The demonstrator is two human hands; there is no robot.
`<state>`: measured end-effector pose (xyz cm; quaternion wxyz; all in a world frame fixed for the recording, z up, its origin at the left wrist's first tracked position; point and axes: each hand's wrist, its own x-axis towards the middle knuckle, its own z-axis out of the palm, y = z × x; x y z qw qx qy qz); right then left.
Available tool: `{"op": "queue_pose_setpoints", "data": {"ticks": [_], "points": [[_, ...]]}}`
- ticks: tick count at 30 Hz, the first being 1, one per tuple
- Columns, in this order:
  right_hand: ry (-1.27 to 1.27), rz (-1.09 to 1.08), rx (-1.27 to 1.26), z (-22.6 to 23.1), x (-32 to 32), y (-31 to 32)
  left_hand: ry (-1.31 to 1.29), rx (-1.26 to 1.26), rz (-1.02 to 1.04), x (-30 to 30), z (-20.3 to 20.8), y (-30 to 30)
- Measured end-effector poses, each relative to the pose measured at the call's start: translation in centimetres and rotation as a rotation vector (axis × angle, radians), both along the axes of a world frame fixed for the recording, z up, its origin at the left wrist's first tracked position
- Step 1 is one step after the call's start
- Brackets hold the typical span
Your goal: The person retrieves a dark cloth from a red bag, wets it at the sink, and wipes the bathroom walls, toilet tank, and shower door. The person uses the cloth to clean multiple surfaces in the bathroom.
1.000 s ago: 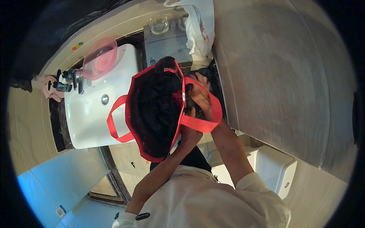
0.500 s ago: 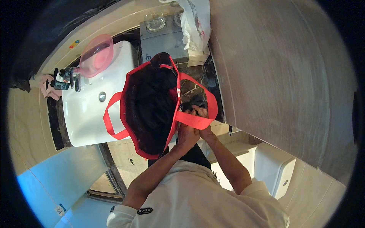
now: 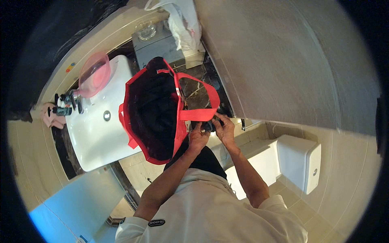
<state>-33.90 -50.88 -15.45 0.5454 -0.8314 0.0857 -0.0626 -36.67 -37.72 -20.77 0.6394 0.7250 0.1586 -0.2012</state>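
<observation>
A tote bag with red trim (image 3: 178,139) and red strap handles stands with its mouth open at the counter's edge. Its dark inside shows black, cloth-like contents (image 3: 156,105), hard to make out. My left hand (image 3: 197,139) and my right hand (image 3: 225,130) are close together just right of the bag, below its right handle (image 3: 212,99). Between them is a small dark, fabric-like piece (image 3: 208,126), pinched by the fingers of both. Its kind cannot be told, as the fingers and the handle cover part of it.
Left of the bag is a white sink (image 3: 91,133) with a translucent pink basin (image 3: 97,77) by the black tap. A grey box (image 3: 156,50) carrying a glass ashtray (image 3: 146,30) and a white plastic bag (image 3: 182,24) sit behind. A white toilet (image 3: 293,158) stands at right.
My hands have drawn apart a little, and the dark piece now shows between them. The bag's left handle has dropped against its side. The whole view has shifted and turned slightly.
</observation>
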Motion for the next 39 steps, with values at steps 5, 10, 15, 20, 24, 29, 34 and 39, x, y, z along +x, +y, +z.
{"op": "queue_pose_setpoints", "data": {"ticks": [5, 10, 15, 20, 24, 29, 34, 39], "points": [[0.041, -0.219, 0.095, 2.0, -1.8, 0.0, 0.442, -0.403, 0.031, 0.9, 5.0, -0.4], [0.120, -0.382, 0.417, 3.8, -3.2, 0.9, 0.578, -0.495, 0.030, -0.8, 6.4, -0.2], [0.239, -0.407, 0.452, 2.9, -4.9, 0.8, 0.346, -0.386, -0.056, -1.7, 3.7, -0.5], [0.383, -0.297, 0.422, 4.4, -5.5, 0.6, 0.034, -0.265, -0.038, -1.4, 2.6, -1.1], [0.354, -0.359, 0.419, 3.7, -5.5, -0.1, 0.461, -0.682, -0.017, -0.6, 5.2, -0.3], [0.308, -0.191, -0.009, 6.4, -3.6, 0.2, 0.525, -0.855, -0.016, -1.4, 3.5, -0.6], [0.122, 0.051, -0.131, 7.8, -1.4, 0.0, 0.460, -0.979, 0.221, 0.5, 4.3, -2.2], [0.083, -0.029, -0.115, 7.4, -1.7, -2.4, 0.190, -0.537, 0.181, 3.3, 6.4, -5.2]]}}
